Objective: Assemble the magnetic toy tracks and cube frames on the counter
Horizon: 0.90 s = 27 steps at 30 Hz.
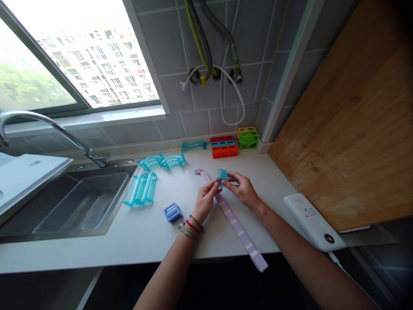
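Note:
Both my hands meet over the counter around a small translucent teal plastic piece (222,174). My left hand (206,196) pinches its lower left side. On the other side, the fingers of my right hand (241,188) close on it. Beneath them a long lilac strip with pale cross bands (237,228) runs across the counter, its near end past the front edge. A blue block with a rounded middle (173,212) sits left of my left wrist. Further left are straight teal track pieces (141,189) and curved teal track pieces (161,160).
At the back stand red and blue frame blocks (224,147), green and yellow frame blocks (248,137) and a wavy teal piece (194,146). The sink (106,230) and faucet (69,137) are left. A white power bank (311,219) with a cable lies right, beside a wooden panel (348,129).

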Available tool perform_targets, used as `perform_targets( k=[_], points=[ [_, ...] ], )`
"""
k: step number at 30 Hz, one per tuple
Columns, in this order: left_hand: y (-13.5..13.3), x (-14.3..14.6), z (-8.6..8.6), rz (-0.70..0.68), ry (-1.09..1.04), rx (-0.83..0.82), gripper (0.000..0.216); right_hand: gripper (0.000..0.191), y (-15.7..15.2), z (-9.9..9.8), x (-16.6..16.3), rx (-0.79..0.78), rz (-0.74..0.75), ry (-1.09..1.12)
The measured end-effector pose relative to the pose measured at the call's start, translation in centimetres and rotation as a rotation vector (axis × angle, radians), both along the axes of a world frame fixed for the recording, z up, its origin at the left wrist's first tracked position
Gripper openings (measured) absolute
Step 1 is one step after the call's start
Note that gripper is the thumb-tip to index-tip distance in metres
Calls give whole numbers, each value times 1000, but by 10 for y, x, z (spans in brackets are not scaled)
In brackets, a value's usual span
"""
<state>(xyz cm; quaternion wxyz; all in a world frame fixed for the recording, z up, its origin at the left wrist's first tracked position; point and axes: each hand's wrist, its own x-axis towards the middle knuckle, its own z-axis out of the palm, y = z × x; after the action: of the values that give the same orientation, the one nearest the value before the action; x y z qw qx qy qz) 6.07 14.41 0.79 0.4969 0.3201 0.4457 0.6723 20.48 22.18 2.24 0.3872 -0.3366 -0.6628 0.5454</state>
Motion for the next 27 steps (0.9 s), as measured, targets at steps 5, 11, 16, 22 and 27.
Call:
perform_targets(
  k=[5, 11, 16, 22, 27],
  points=[
    [0, -1, -1, -26, 60, 23, 38, 48, 0, -2, 0, 5, 30, 7],
    [-1, -2, -3, 29, 249, 72, 35, 56, 3, -8, 0, -3, -3, 46],
    [-7, -1, 10, 60, 423, 171, 29, 59, 3, -12, -1, 32, 14, 61],
    [-12, 0, 26, 60, 555, 241, 35, 56, -4, -5, 0, 118, 81, 33],
    [-13, 1, 28, 50, 610, 252, 32, 52, -7, 1, 1, 174, 126, 15]
  ],
)
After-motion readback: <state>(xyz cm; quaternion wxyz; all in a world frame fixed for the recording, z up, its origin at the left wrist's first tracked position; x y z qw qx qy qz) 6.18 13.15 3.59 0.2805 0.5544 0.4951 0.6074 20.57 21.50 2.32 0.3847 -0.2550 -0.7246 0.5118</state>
